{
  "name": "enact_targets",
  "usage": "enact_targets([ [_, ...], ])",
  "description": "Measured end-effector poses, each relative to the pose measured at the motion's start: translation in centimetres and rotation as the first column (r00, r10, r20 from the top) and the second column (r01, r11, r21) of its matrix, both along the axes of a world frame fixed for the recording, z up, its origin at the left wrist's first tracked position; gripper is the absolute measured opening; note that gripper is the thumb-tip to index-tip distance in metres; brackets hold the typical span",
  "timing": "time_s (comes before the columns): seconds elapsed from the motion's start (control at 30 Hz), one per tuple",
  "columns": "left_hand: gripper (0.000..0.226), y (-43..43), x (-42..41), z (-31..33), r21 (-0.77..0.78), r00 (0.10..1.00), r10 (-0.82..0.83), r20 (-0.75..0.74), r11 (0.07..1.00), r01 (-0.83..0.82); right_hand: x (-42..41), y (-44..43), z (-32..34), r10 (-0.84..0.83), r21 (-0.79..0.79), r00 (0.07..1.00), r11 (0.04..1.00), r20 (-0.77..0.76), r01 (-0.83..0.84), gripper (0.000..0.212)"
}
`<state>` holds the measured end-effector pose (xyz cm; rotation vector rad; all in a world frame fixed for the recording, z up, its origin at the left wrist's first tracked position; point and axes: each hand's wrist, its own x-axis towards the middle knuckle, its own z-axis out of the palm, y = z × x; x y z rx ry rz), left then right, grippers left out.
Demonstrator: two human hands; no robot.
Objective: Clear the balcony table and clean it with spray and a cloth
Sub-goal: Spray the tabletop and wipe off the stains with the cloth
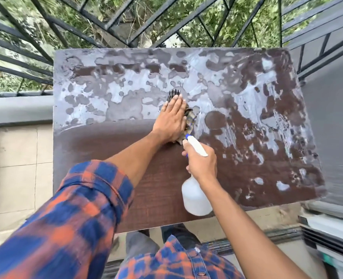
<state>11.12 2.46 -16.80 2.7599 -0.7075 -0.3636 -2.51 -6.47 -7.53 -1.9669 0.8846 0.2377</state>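
A dark brown table point(106, 146) fills the view, its far and right parts covered in wet, shiny patches of spray. My left hand point(171, 119) lies flat with straight fingers on a dark patterned cloth point(189, 117), pressing it to the table near the middle. The cloth shows past my fingertips and along the hand's right side. My right hand point(202, 163) grips the neck of a white spray bottle point(194, 195) with a blue trigger, held just right of the cloth, above the table's near half. Its nozzle points toward the cloth.
A black metal railing point(126, 21) runs behind and to the left of the table, with green foliage beyond. A grey ledge point(17, 109) and tiled wall sit at the left. A sliding door track point(327, 234) lies at the lower right.
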Motion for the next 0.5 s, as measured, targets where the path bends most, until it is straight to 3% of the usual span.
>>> enact_targets([
  [0.17,0.062,4.2,-0.8,-0.3,-0.059,0.997,0.073,0.025,0.996,-0.072,0.2,1.5,0.4,-0.032,0.054,0.999,0.998,0.006,0.032,0.021],
  [0.5,0.062,22.8,-1.7,-2.3,-0.052,0.902,0.397,0.169,0.918,-0.394,-0.5,7.4,0.9,0.006,0.12,1.0,0.993,0.006,-0.007,0.031],
])
